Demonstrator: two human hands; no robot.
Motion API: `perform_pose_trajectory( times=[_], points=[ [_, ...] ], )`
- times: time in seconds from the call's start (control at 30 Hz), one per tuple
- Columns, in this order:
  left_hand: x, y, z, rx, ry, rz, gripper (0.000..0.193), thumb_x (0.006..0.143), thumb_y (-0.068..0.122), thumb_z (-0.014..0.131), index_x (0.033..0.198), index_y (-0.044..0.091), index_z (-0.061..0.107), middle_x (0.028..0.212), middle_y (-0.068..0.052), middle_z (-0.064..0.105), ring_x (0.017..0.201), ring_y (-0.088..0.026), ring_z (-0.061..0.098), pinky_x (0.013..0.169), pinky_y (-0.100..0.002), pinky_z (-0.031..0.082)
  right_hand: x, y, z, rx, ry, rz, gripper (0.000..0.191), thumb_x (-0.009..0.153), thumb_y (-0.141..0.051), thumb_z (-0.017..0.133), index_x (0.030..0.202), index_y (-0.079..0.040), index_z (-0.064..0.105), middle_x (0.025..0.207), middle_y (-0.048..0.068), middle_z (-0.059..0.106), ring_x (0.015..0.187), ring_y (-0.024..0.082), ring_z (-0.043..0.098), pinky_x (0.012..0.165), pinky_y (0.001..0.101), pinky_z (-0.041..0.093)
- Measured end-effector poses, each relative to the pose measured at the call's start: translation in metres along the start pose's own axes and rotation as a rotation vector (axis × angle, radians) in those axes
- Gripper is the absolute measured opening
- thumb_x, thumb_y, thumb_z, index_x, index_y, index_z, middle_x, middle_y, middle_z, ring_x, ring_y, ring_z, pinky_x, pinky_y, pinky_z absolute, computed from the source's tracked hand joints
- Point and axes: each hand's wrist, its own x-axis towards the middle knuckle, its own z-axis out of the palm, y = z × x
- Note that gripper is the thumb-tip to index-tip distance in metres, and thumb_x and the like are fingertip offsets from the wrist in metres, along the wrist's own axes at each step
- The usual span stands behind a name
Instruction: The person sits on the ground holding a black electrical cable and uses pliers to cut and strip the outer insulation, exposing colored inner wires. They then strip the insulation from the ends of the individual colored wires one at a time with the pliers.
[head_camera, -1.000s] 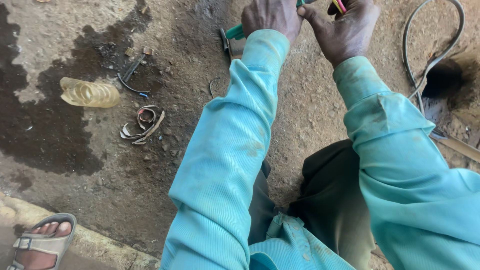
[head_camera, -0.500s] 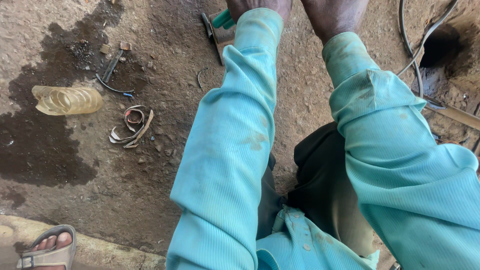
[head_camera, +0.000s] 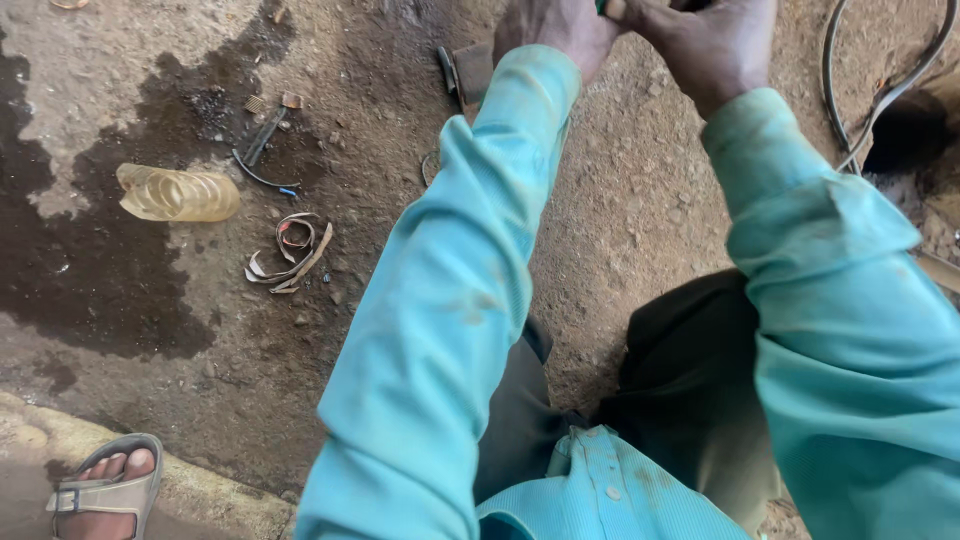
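- Head view: my left hand (head_camera: 555, 28) and my right hand (head_camera: 705, 40) sit close together at the top edge, both curled into fists on something small and greenish (head_camera: 602, 6) between them; most of it is cut off, so I cannot tell what it is.
- My turquoise sleeves (head_camera: 450, 300) fill the middle.
- The ground (head_camera: 640, 210) is packed dirt, with a dark wet stain (head_camera: 90, 290) on the left.
- A crushed yellowish plastic bottle (head_camera: 178, 193) lies on that stain, curled strap scraps (head_camera: 290, 250) just beside it.
- A dark cable (head_camera: 850, 110) loops at upper right.
- A sandalled foot (head_camera: 105, 490) rests on a pale kerb (head_camera: 200, 500), lower left.
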Motion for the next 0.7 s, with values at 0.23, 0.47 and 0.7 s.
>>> perform_pose_trajectory(
  times=[0.23, 0.47, 0.7],
  points=[
    [-0.025, 0.0, 0.002, -0.057, 0.048, 0.229, 0.057, 0.083, 0.06, 0.075, 0.119, 0.017, 0.063, 0.108, -0.013, 0.074, 0.1, -0.033, 0.073, 0.079, -0.05, 0.058, -0.023, -0.016, -0.033, -0.262, -0.108, -0.248, 0.039, 0.095, -0.023, 0.093, 0.1, -0.005, 0.059, 0.09, -0.005, 0.054, 0.083, 0.007, 0.055, 0.068, 0.0227, 0.049],
    [-0.038, 0.017, 0.016, -0.341, -0.128, 0.18, 0.051, 0.087, 0.05, 0.074, 0.122, 0.016, 0.061, 0.107, -0.01, 0.076, 0.093, -0.027, 0.08, 0.081, -0.042, 0.065, -0.036, -0.026, -0.048, -0.286, -0.097, -0.129, 0.04, 0.094, -0.028, 0.096, 0.096, -0.012, 0.06, 0.08, -0.005, 0.049, 0.072, 0.005, 0.05, 0.059, 0.0188, 0.045],
    [-0.043, 0.022, 0.02, 0.059, 0.058, 0.323, 0.035, 0.092, 0.042, 0.072, 0.114, 0.016, 0.066, 0.1, -0.009, 0.074, 0.092, -0.027, 0.076, 0.076, -0.042, 0.063, -0.044, -0.029, -0.058, -0.386, -0.109, -0.174, 0.04, 0.1, -0.026, 0.091, 0.09, -0.005, 0.058, 0.079, -0.001, 0.052, 0.07, 0.007, 0.053, 0.059, 0.0215, 0.05]
  ],
)
